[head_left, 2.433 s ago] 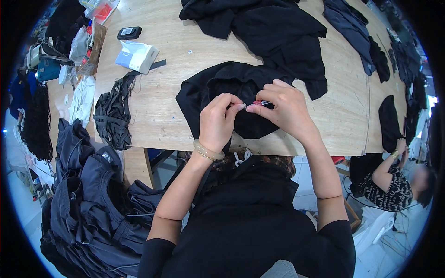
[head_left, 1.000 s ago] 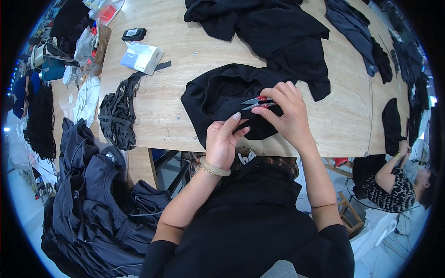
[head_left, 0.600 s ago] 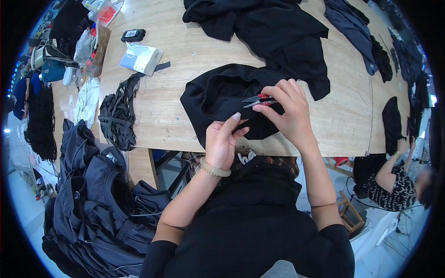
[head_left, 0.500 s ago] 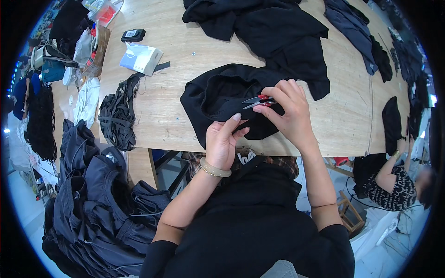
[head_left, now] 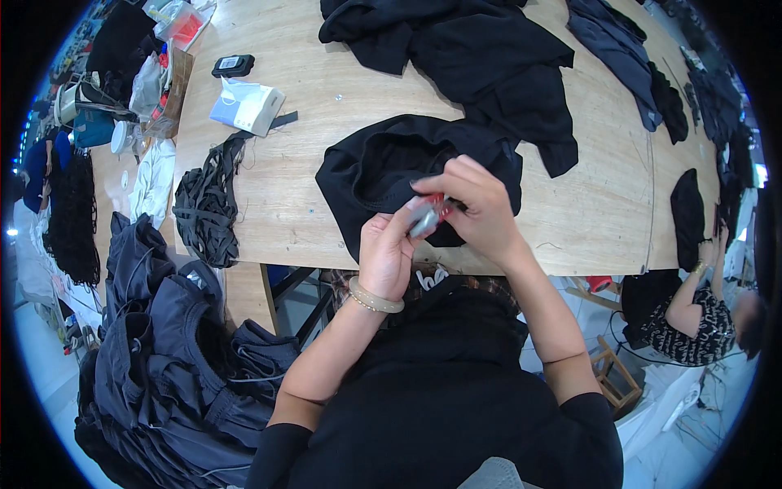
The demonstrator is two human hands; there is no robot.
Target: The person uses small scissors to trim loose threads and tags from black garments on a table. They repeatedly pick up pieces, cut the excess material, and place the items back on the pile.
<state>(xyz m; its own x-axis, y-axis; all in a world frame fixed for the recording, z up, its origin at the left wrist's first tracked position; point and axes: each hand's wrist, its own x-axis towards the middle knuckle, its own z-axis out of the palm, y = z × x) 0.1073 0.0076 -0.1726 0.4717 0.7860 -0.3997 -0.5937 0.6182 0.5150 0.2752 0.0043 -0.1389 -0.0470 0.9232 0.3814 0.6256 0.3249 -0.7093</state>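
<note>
Both hands over black garment (head_left: 383, 167) at near edge of wooden table (head_left: 301, 212); right hand (head_left: 476, 208) curled tight round small red-and-silver tool (head_left: 425, 216); left hand (head_left: 384, 254) just beside, fingers pinching tool's lower end, garment beneath

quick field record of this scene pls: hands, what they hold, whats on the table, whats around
left hand: pinches the black garment's edge, beside the tool
right hand: grips a small red and silver tool
black garment: bunched on the wooden table
table, left: black strap bundle, white packet
table, far: dark clothes pile
lower left: dark blue garment heap
right edge: another person
</note>
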